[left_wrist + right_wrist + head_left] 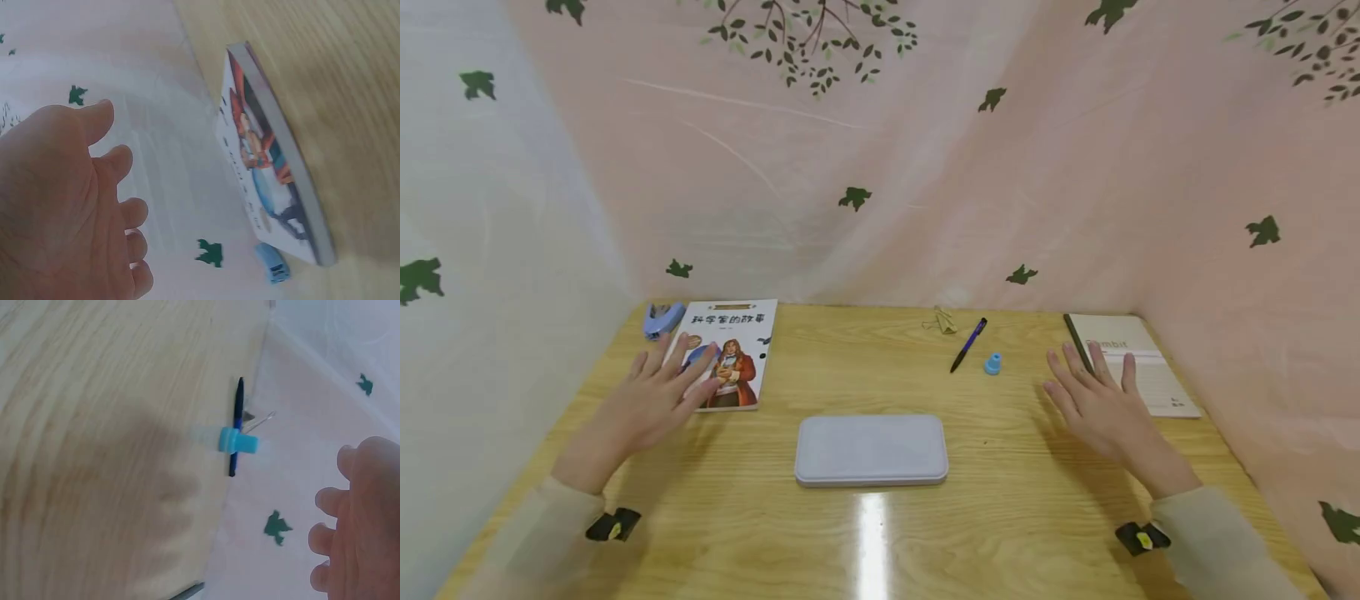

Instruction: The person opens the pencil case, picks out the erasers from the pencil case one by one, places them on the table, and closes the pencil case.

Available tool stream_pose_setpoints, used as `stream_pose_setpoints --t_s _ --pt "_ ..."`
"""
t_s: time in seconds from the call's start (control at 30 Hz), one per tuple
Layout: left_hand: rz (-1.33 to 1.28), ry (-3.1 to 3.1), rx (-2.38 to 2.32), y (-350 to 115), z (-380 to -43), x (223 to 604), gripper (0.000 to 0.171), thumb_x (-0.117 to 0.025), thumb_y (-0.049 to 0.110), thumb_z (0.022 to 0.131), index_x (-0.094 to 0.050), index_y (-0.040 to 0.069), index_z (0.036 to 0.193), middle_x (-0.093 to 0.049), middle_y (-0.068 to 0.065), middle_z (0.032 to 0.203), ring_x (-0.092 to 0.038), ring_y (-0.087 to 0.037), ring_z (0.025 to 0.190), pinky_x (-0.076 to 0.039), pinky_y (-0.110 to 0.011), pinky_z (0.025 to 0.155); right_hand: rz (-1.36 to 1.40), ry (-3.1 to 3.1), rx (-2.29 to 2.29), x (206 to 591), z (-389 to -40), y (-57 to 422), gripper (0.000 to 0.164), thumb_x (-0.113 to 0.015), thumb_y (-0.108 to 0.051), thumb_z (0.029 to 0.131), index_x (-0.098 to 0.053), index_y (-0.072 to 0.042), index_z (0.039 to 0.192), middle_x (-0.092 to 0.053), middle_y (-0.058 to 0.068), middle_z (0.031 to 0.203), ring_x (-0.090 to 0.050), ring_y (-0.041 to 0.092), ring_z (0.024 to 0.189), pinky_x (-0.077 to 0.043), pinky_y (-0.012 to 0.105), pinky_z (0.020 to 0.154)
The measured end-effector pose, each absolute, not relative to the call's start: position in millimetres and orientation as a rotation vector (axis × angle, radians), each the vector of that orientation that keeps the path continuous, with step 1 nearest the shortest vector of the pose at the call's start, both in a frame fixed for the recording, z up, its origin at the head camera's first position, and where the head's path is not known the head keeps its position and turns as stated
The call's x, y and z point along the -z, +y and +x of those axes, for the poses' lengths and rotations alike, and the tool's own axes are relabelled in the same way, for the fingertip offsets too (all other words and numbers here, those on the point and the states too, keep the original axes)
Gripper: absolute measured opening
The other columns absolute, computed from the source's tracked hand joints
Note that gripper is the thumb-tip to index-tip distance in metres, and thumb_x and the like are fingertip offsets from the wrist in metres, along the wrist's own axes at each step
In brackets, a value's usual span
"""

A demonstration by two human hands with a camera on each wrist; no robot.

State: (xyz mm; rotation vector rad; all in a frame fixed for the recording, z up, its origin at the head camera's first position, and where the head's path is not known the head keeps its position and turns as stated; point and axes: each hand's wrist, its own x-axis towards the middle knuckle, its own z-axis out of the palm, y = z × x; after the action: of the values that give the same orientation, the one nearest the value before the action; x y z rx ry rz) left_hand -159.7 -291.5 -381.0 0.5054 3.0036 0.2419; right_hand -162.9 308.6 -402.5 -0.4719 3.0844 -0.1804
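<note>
My left hand (647, 404) hovers with spread fingers over the lower left of a book (733, 367) with an illustrated cover. In the left wrist view the same hand (69, 206) is apart from the book (269, 162) and holds nothing. On the other side, my right hand (1108, 417) is held out in front of a cream notebook (1131, 333) with a dark spine, partly covering it. The right wrist view shows that hand (369, 519) holding nothing. Between the hands lies a closed pale, flat case (872, 450) with rounded corners.
A blue stapler-like object (662, 320) sits beside the book. Toward the back right are a gold binder clip (945, 322), a dark blue pen (970, 343) and a small light-blue stepped cap-like piece (993, 364). Fabric walls (880, 250) border the wooden table (737, 533).
</note>
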Motion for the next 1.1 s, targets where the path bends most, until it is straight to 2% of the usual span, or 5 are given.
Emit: stream_pose_setpoints --t_s 0.3,0.43,0.77,0.97,1.1 --pt "0.671 2.982 -0.126 -265.8 -152.4 341.7 0.066 -0.032 0.052 0.109 -0.023 0.014 0.163 -0.011 -0.027 0.165 0.003 -0.046 0.151 -0.002 -0.066 0.118 -0.680 3.128 0.122 370.0 -148.4 282.3 0.066 -0.034 -0.047 0.110 -0.017 -0.012 0.163 -0.014 0.019 0.166 0.012 0.037 0.152 0.020 0.063 0.113" --pt "0.730 2.935 -0.158 -247.7 -143.5 332.5 0.067 -0.031 0.056 0.108 -0.021 0.020 0.163 -0.007 -0.020 0.167 0.007 -0.041 0.153 0.000 -0.062 0.120 -0.832 3.116 0.150 365.8 -136.5 258.6 0.066 -0.037 -0.045 0.110 -0.017 -0.012 0.163 -0.011 0.014 0.167 0.009 0.035 0.153 0.012 0.062 0.117" --pt "1.062 2.885 -0.326 -203.2 -128.5 377.8 0.063 -0.040 0.051 0.108 -0.024 0.025 0.162 0.001 -0.009 0.168 0.007 -0.031 0.154 -0.008 -0.059 0.121 -1.343 3.076 0.373 408.1 -123.5 207.3 0.061 -0.044 -0.040 0.109 -0.034 -0.007 0.158 -0.025 0.014 0.164 -0.016 0.036 0.151 0.002 0.063 0.119" --pt "1.174 2.882 -0.364 -186.6 -131.0 416.1 0.071 -0.047 0.058 0.103 -0.032 0.020 0.161 -0.016 -0.015 0.165 -0.015 -0.038 0.152 -0.023 -0.063 0.116 -1.301 2.996 0.618 429.1 -131.5 179.2 0.065 -0.058 -0.043 0.103 -0.042 -0.005 0.154 -0.059 0.011 0.141 -0.053 0.032 0.133 -0.026 0.063 0.115" --pt "1.271 2.908 -0.377 -181.7 -135.0 432.1 0.084 -0.063 0.062 0.093 -0.041 0.013 0.157 -0.035 -0.021 0.158 -0.037 -0.045 0.142 -0.036 -0.063 0.109 -1.189 2.927 0.645 435.9 -138.7 167.0 0.080 -0.065 -0.054 0.095 -0.040 -0.009 0.156 -0.057 0.009 0.141 -0.055 0.028 0.128 -0.044 0.053 0.106"
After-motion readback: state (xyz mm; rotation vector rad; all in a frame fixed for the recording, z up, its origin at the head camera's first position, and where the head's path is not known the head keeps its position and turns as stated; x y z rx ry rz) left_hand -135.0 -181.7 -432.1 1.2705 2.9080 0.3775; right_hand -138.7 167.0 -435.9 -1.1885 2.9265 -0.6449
